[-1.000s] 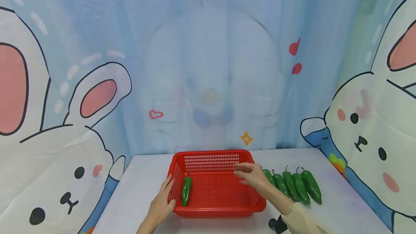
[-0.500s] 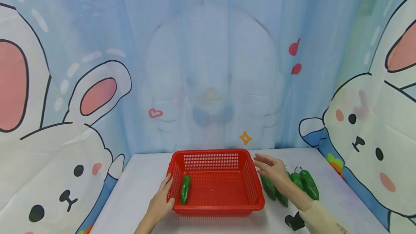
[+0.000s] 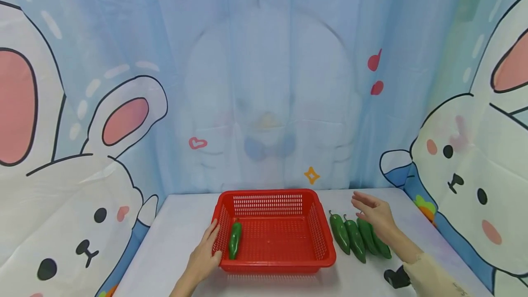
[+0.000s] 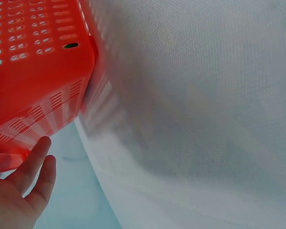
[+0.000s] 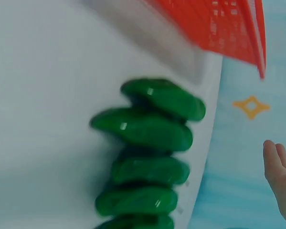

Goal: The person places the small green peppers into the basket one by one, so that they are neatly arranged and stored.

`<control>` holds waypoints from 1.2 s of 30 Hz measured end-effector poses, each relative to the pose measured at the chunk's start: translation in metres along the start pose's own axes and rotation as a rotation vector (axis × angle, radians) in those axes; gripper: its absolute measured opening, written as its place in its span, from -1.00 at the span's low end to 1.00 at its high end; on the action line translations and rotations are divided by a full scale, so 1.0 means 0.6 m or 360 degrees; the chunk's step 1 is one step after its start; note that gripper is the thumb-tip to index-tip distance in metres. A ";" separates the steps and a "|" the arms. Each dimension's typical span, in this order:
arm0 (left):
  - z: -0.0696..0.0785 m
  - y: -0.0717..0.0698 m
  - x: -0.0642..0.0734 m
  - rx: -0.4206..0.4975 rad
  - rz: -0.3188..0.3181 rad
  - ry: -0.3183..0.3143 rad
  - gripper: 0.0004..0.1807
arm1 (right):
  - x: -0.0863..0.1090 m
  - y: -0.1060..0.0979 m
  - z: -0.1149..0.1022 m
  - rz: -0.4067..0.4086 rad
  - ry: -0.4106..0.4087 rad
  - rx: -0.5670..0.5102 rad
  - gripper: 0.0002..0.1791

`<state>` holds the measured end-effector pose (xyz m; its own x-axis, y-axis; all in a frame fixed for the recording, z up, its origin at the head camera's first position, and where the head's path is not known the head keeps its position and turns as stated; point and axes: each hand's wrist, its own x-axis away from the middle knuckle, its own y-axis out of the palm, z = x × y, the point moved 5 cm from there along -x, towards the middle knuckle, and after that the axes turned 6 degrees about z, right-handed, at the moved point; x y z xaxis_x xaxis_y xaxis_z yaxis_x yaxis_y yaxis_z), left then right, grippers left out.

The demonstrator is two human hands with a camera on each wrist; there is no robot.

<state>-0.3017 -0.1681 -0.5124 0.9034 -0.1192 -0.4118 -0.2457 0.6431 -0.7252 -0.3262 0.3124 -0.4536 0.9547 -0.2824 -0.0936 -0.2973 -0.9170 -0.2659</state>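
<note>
The left hand (image 3: 202,255) rests against the left wall of a red plastic basket (image 3: 274,268), its fingers fairly straight along the outside in the left wrist view. Inside the basket, near that wall, lies one green chili pepper (image 3: 235,241). The right hand (image 3: 377,214) hovers above a row of several green chili peppers (image 3: 339,233) on the table, fingers loosely extended and nothing held. It partly hides the peppers at the row's right end. In the right wrist view, the peppers (image 5: 152,129) lie side by side, apart from the right hand (image 5: 281,183).
The white table (image 3: 185,214) holds the basket and the pepper row. A blue curtain (image 3: 264,81) with cartoon rabbits hangs behind and at both sides. A small black object (image 3: 397,277) sits by the right forearm.
From over the basket's right side, the right hand has moved rightward to above the pepper row, uncovering the nearer peppers. The left hand stays at the basket; the pepper inside lies still.
</note>
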 end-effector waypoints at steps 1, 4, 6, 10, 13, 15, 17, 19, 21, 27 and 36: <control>0.000 0.000 0.000 -0.0002 -0.0002 -0.0003 -0.19 | -0.003 -0.008 0.004 0.0021 -0.0001 0.0018 -0.29; -0.001 -0.001 -0.001 0.0001 -0.0009 -0.0010 -0.19 | -0.012 -0.030 0.016 0.0078 0.0004 0.0073 -0.28; -0.001 -0.002 -0.002 0.0003 -0.0010 -0.0012 -0.19 | -0.015 -0.043 0.024 0.0106 0.0007 0.0136 -0.28; 0.000 -0.003 -0.003 0.0011 -0.0017 -0.0012 -0.19 | -0.022 -0.066 0.043 0.0133 0.0031 0.0261 -0.27; 0.001 -0.002 -0.004 0.0013 -0.0020 -0.0010 -0.19 | -0.029 -0.083 0.060 0.0171 0.0064 0.0283 -0.26; 0.001 -0.002 -0.004 0.0013 -0.0014 -0.0003 -0.19 | -0.035 -0.096 0.069 0.0192 0.0080 0.0273 -0.25; 0.000 -0.001 -0.004 0.0008 -0.0007 0.0004 -0.20 | -0.039 -0.108 0.077 0.0223 0.0104 0.0261 -0.24; -0.001 -0.001 -0.003 0.0002 0.0002 0.0011 -0.19 | -0.040 -0.119 0.083 0.0234 0.0134 0.0267 -0.24; -0.002 -0.001 -0.001 -0.0005 0.0007 0.0014 -0.19 | -0.040 -0.127 0.089 0.0248 0.0183 0.0267 -0.23; 0.000 -0.001 0.000 0.0003 0.0008 0.0018 -0.20 | -0.042 -0.147 0.108 0.0328 0.0296 0.0255 -0.25; -0.001 0.000 -0.002 -0.0031 0.0014 0.0041 -0.20 | -0.050 -0.153 0.139 0.0339 0.0326 0.0329 -0.26</control>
<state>-0.3030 -0.1686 -0.5124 0.8919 -0.1330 -0.4323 -0.2609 0.6294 -0.7320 -0.3285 0.4288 -0.5064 0.8472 -0.5310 0.0205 -0.4659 -0.7608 -0.4517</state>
